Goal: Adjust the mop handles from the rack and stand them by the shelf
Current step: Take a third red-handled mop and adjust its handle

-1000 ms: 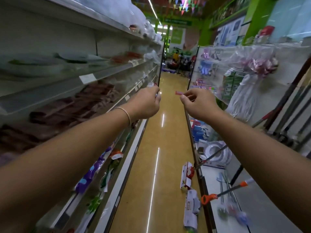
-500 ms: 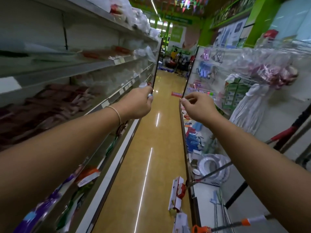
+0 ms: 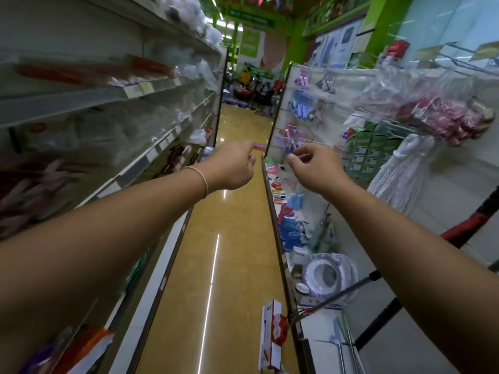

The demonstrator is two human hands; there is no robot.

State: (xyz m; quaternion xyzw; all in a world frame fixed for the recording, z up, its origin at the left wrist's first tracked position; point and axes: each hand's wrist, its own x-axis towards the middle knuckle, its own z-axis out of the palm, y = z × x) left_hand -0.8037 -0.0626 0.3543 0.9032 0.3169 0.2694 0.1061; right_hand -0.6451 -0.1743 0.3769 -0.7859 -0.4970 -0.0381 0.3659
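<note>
I stand in a shop aisle with both arms stretched forward. My left hand (image 3: 232,166) has its fingers curled and its back towards me, so whatever is in it is hidden. My right hand (image 3: 314,167) is beside it, thumb and forefinger together with nothing visible between them. Neither hand touches a mop. A red and black mop handle (image 3: 480,221) leans at the far right. A thin metal handle (image 3: 348,291) slants across the lower right shelf. White string mop heads (image 3: 399,174) hang on the right rack.
Shelves with bagged goods (image 3: 151,109) line the left side. The right rack (image 3: 280,233) carries brushes, hooks and a white ring-shaped item (image 3: 328,273). A red and white carton (image 3: 271,333) stands on the yellow floor (image 3: 232,252). A red tag (image 3: 259,147) sticks out from the rack's edge. People sit far down the aisle.
My view has swung right and both hands have drifted together toward the right rack. A small pale thing seen in my left hand earlier is out of sight now.
</note>
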